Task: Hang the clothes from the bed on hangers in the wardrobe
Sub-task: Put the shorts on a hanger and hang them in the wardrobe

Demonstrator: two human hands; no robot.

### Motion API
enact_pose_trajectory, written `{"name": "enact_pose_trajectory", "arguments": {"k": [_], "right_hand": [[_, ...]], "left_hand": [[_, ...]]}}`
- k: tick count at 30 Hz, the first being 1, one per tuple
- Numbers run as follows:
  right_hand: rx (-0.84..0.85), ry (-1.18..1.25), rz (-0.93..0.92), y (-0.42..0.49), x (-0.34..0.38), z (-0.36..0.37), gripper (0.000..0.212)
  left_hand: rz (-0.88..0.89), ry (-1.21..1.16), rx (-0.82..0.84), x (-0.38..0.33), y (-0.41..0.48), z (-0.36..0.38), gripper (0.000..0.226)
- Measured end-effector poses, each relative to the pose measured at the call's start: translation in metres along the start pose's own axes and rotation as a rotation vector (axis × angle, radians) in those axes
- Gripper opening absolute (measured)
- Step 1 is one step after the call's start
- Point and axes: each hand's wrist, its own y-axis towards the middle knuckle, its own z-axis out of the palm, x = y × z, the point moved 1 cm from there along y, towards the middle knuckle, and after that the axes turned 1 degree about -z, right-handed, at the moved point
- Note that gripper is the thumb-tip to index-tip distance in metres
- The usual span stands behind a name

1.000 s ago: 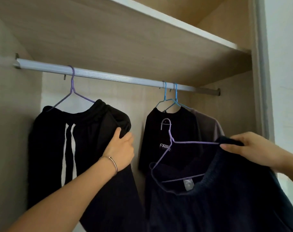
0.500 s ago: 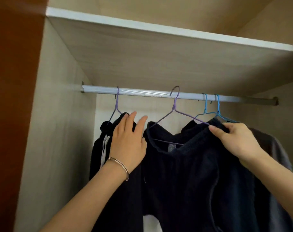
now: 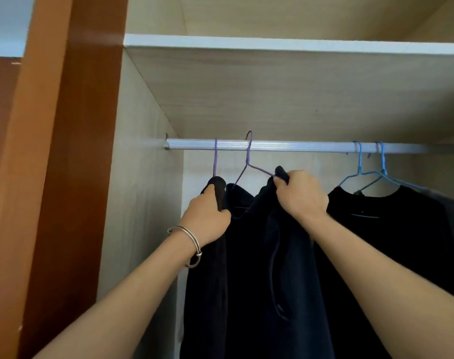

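Inside the wardrobe, the right hand is clenching the navy garment on its purple hanger, whose hook seems to be sitting over the rail, while the left hand is gripping the neighbouring black garment; a black shirt is already hanging, and the bed is lying out of view.

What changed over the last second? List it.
The right hand lifted the navy garment on its purple hanger up to the rail. The left hand let go of the black garment, then gripped it again higher. The blue hangers stayed on the rail.
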Motion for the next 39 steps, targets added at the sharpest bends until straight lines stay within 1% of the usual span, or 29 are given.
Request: {"name": "enact_pose_trajectory", "arguments": {"k": [4, 6, 7, 8, 9, 10, 11, 12, 15, 17, 19, 20, 21, 22, 24, 26, 28, 32, 36, 39], "right_hand": [[0.041, -0.042, 0.014, -0.011, 0.004, 0.016, 0.034], [0.084, -0.054, -0.006, -0.014, 0.005, 0.018, 0.032], [0.125, -0.051, -0.013, -0.015, 0.005, 0.018, 0.029], [0.174, -0.036, -0.015, -0.014, 0.005, 0.017, 0.029], [0.229, 0.000, -0.011, -0.013, 0.006, 0.016, 0.031], [0.288, 0.062, 0.000, -0.011, 0.006, 0.013, 0.033], [0.350, 0.138, 0.019, -0.009, 0.008, 0.010, 0.033], [0.406, 0.202, 0.036, -0.008, 0.010, 0.006, 0.032], [0.509, 0.225, 0.043, -0.001, 0.017, -0.003, 0.027], [0.554, 0.214, 0.043, 0.003, 0.021, -0.003, 0.022], [0.564, 0.220, 0.049, 0.007, 0.025, -0.002, 0.015], [0.555, 0.256, 0.060, 0.008, 0.025, -0.001, 0.014], [0.538, 0.318, 0.080, 0.009, 0.025, 0.001, 0.012], [0.516, 0.393, 0.103, 0.010, 0.025, 0.003, 0.009], [0.471, 0.526, 0.134, 0.008, 0.023, 0.007, 0.008], [0.451, 0.588, 0.136, 0.006, 0.022, 0.012, 0.008], [0.448, 0.602, 0.124, 0.002, 0.025, 0.017, 0.008], [0.432, 0.635, 0.121, 0.001, 0.036, 0.033, 0.017], [0.434, 0.624, 0.066, -0.003, 0.053, 0.052, 0.012], [0.447, 0.563, 0.030, -0.007, 0.061, 0.062, 0.010]], "left_hand": [[0.007, -0.100, 0.024, 0.002, -0.004, -0.001, 0.018], [-0.017, -0.146, 0.053, -0.001, -0.002, -0.001, 0.015], [-0.038, -0.176, 0.054, -0.001, 0.001, -0.001, 0.023], [-0.066, -0.215, 0.052, -0.003, 0.005, -0.001, 0.035], [-0.101, -0.249, 0.052, -0.004, 0.010, -0.002, 0.040], [-0.130, -0.274, 0.058, -0.006, 0.016, -0.003, 0.034], [-0.158, -0.286, 0.071, -0.008, 0.022, -0.005, 0.020], [-0.194, -0.299, 0.096, -0.012, 0.027, -0.008, 0.012], [-0.274, -0.242, 0.176, -0.023, 0.045, -0.012, 0.012], [-0.315, -0.171, 0.221, -0.025, 0.050, -0.013, 0.018], [-0.323, -0.122, 0.231, -0.025, 0.055, -0.012, 0.023], [-0.313, -0.106, 0.220, -0.024, 0.056, -0.012, 0.018], [-0.301, -0.102, 0.198, -0.022, 0.058, -0.012, 0.007], [-0.299, -0.109, 0.161, -0.020, 0.059, -0.013, 0.003], [-0.275, -0.137, 0.064, -0.013, 0.064, -0.015, 0.011], [-0.234, -0.130, -0.012, -0.010, 0.067, -0.017, 0.025], [-0.213, -0.118, -0.053, -0.009, 0.067, -0.021, 0.026], [-0.196, -0.075, -0.070, -0.001, 0.069, -0.034, 0.018], [-0.204, 0.014, -0.093, 0.011, 0.067, -0.046, 0.022], [-0.204, 0.087, -0.076, 0.016, 0.066, -0.049, 0.017]]}}
